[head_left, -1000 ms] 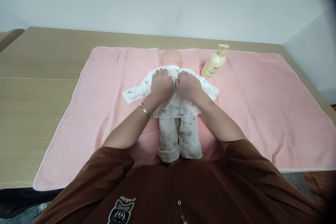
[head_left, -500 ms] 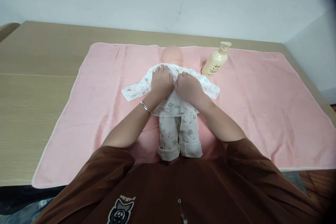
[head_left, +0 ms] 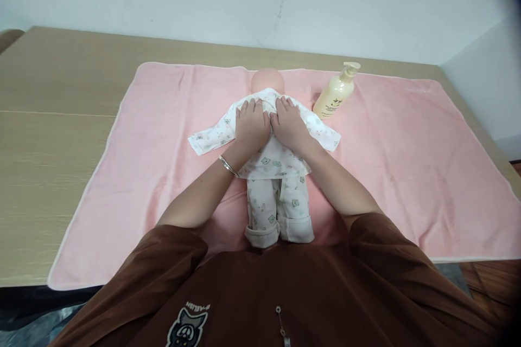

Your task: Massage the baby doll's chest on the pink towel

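A baby doll [head_left: 267,81] lies on a pink blanket [head_left: 138,173], its head at the far end. It wears a white printed top [head_left: 273,165] with both sleeves spread out, and matching trousers [head_left: 296,203] with rolled cuffs. My left hand [head_left: 252,126] lies flat on the left upper part of the top, fingers stretched towards the head. On the right upper part, my right hand [head_left: 290,123] rests with its fingers stretched out too. The two thumbs nearly meet in the middle. Neither hand grips the cloth.
Beyond the right sleeve, a cream pump bottle [head_left: 335,93] leans to the right on the blanket. The wooden table [head_left: 52,146] shows along the left and back edges. Behind it rises a white wall [head_left: 203,0] with cracks.
My right hand has uncurled from a closed shape and now lies flat on the top. The cloth at the neck has shifted up towards the head. My left hand has stayed nearly still.
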The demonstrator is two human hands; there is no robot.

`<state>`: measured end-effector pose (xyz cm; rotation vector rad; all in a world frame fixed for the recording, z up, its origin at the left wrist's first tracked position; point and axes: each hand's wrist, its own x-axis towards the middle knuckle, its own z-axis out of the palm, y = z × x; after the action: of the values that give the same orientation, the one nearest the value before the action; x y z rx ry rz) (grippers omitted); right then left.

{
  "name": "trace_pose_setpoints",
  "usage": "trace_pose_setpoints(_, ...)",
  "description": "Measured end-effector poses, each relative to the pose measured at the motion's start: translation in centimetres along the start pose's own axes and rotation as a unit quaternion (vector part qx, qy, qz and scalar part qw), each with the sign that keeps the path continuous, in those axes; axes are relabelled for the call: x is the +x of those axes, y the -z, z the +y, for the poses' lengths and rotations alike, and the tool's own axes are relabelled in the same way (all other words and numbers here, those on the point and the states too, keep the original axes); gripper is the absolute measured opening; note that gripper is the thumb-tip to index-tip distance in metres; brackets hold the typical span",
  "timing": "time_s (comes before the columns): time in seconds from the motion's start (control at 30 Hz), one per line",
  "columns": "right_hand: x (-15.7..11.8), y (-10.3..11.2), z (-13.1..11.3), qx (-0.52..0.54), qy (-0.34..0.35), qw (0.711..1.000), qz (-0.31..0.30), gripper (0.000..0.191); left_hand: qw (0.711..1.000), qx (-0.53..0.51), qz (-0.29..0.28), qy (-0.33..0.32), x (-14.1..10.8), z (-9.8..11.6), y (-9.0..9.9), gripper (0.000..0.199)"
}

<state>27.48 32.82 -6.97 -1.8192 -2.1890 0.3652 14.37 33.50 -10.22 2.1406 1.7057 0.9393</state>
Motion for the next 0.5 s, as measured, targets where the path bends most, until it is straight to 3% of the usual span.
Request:
trace_pose_setpoints(0.2, -0.1, 0.3, -0.2, 0.023, -0.021, 1.000, 0.000, 0.063, 0.999, 0.000, -0.008, 0.046, -0.6, 1.1, 0.2, 0.051)
trace_pose_setpoints(0.37, 1.0, 0.5, 1.0, 0.041, -0.030, 0.999, -0.002, 0.064, 0.999, 0.004, -0.004, 0.047, -2.0, 3.1, 0.4, 0.051)
trace_pose_setpoints(0.5, 1.5, 0.5, 1.7, 0.029, -0.024, 0.999, -0.007, 0.067, 1.000, 0.000, -0.008, 0.023, -1.4, 2.3, 0.4, 0.052)
